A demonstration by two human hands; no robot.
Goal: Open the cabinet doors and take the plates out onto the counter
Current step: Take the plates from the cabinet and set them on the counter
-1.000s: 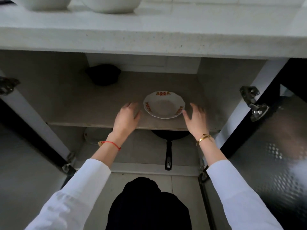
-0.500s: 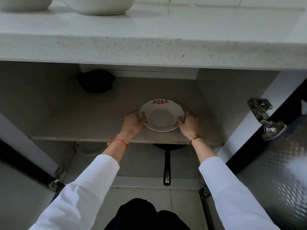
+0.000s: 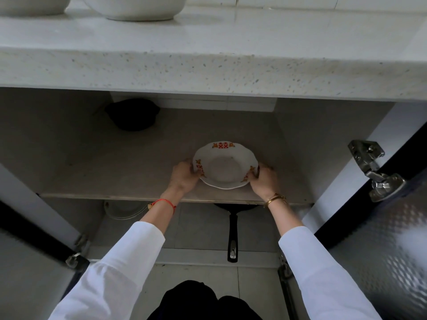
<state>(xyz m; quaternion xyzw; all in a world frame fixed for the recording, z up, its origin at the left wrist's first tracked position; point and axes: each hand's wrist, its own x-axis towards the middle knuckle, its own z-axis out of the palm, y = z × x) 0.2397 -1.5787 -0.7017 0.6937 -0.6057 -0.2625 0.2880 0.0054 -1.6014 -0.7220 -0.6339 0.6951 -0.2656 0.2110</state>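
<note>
Both cabinet doors stand open, the left door (image 3: 27, 269) and the right door (image 3: 392, 239). A white scalloped plate (image 3: 225, 166) with red and gold marks sits near the front of the upper shelf (image 3: 115, 172). My left hand (image 3: 183, 175) grips its left rim and my right hand (image 3: 264, 179) grips its right rim. The pale speckled counter (image 3: 208, 56) runs across the top, above the cabinet. More white plates (image 3: 123, 210) lie partly hidden on the lower level at the left.
Two white bowls (image 3: 134, 6) stand on the counter at the top left. A black pot (image 3: 132, 114) sits at the back of the shelf. A black frying pan (image 3: 233, 229) lies below, handle toward me. A metal hinge (image 3: 376, 172) juts out at the right.
My hands went from hovering open on either side of the plate to closing on its two rims. The view has drawn nearer to the cabinet.
</note>
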